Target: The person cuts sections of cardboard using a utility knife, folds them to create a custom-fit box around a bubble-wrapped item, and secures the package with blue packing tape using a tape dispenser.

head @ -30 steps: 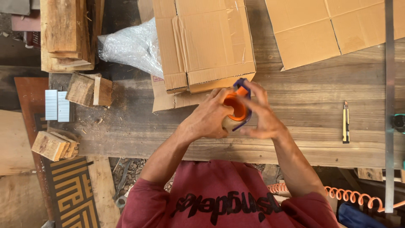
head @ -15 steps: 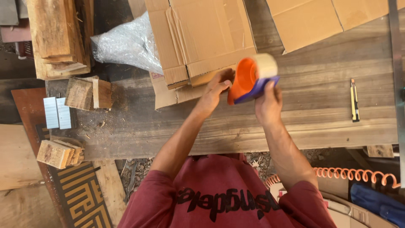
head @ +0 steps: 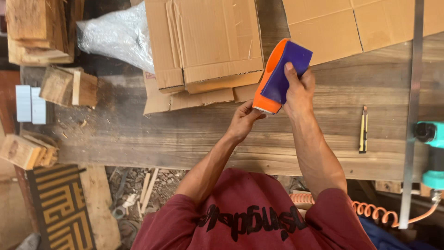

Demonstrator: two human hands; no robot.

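My right hand (head: pixel 299 90) grips an orange and purple tape dispenser (head: pixel 280 74) and holds it up over the wooden workbench (head: pixel 185 134). Its toothed end points down toward me. My left hand (head: pixel 244 121) is just below that end, with fingertips pinched at the dispenser's lower edge. Flattened cardboard boxes (head: pixel 206 44) lie right behind the dispenser.
More flat cardboard (head: pixel 360 23) lies at the back right. A bubble-wrap bundle (head: pixel 118 34) and stacked wood blocks (head: pixel 69 85) sit at the left. A yellow utility knife (head: pixel 364 129) lies at the right, beside a metal rail (head: pixel 411 115), a teal tool (head: pixel 432 153) and an orange coiled hose (head: pixel 370 210).
Both hands lifted the dispenser away from my chest and up over the bench. My right hand turned it so its purple side faces the camera; my left hand slid to its lower end.
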